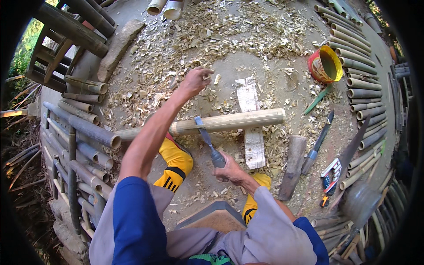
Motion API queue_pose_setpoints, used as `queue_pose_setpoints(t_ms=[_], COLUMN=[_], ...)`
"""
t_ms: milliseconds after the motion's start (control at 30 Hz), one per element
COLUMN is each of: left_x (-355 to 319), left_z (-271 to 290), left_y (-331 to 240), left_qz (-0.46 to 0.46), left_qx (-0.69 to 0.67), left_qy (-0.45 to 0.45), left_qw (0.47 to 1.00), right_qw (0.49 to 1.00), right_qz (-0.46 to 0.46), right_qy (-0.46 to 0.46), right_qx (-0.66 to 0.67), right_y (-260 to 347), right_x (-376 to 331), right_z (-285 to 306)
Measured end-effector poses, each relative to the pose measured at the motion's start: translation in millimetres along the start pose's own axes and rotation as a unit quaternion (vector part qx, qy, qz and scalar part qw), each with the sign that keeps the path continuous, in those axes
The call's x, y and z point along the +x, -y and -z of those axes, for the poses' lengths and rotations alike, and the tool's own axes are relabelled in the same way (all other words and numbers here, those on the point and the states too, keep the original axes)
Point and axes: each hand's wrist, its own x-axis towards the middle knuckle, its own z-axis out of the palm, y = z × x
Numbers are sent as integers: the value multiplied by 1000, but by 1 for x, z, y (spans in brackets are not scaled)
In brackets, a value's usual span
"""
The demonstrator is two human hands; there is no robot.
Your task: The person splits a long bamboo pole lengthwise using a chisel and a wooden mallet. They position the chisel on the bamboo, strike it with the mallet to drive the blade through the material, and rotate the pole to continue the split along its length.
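Pale bamboo pole [238, 121] lying left to right in the middle, right hand [232, 170] wrapped around a grey-handled knife [208, 140], its blade [202, 129] crossing the pole, left hand [196, 82] loosely curled, part open, on the pole's far side, red and yellow bucket [315, 66] far right, wood chips [265, 26] around.

No word or number could be read. Printed markings stood on the red outer wall of the bucket [316, 67] at the far right, too small to make out. On the right, the handle [330, 175] of the saw [354, 145] bore a red, white and blue printed pattern. Black stripes marked the left yellow sock [179, 160].
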Motion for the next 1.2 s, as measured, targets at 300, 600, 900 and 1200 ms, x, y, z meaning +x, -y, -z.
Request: queue_pose_setpoints(t_ms=[300, 600, 900, 1200], left_x=[25, -108, -133, -131], left_z=[-13, 69, 65, 58], left_y=[17, 0, -18, -6], left_qz=[-30, 215, 230, 230], left_qx=[-14, -241, -256, -242], left_qy=[54, 105, 146, 178], left_qw=[998, 940, 927, 926], right_qw=[997, 993, 993, 991], right_qz=[-17, -24, -30, -43], right_qy=[43, 47, 51, 58], right_qx=[59, 104, 99, 113], right_y=[0, 6, 2, 0], right_x=[1, -2, 1, 2], right_z=[2, -4, -3, -1])
